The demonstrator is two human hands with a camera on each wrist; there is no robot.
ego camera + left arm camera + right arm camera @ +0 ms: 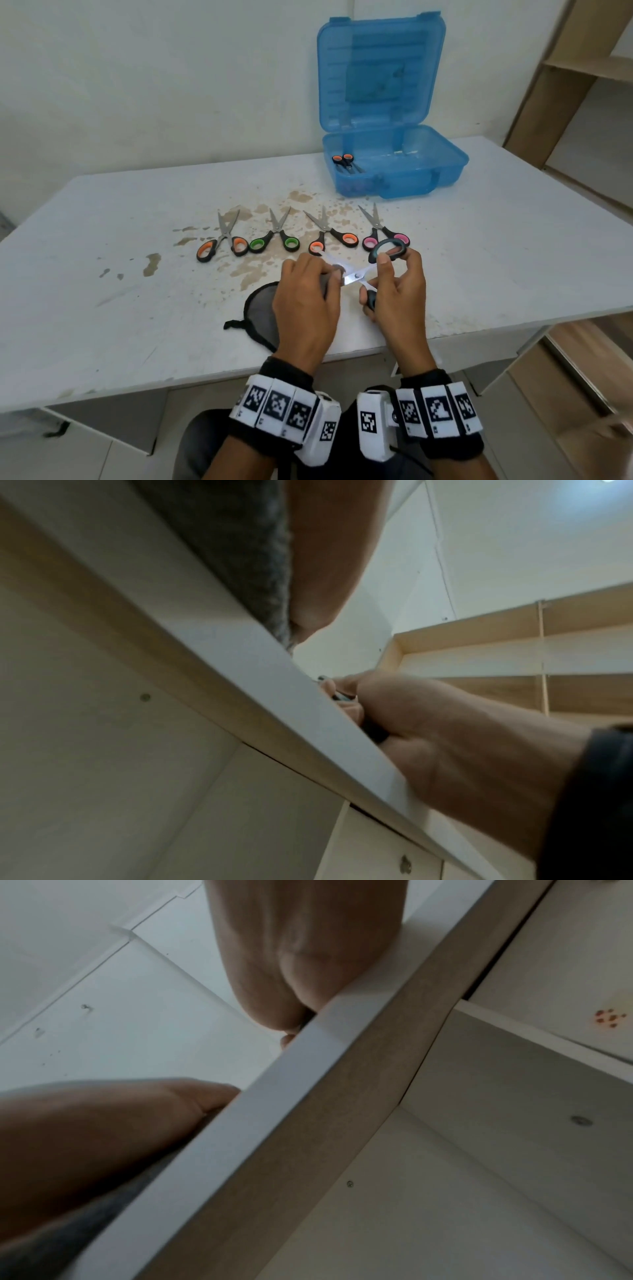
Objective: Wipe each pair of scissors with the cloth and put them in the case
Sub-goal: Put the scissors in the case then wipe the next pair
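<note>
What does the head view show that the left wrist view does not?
Head only: the blue case open with one pair inside, four pairs of scissors in a row on the tabletop, and the blades of the teal-handled scissors against the cloth. Left wrist only: the table's underside. Both: the cloth, the hands, right hand gripping the handles, left hand holding the cloth.

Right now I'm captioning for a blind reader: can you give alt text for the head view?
Two hands wipe open teal-handled scissors: the right hand holds the handles, the left hand pinches a grey cloth on a blade. Four scissors lie in a row behind; an open blue case holds another pair.
</note>
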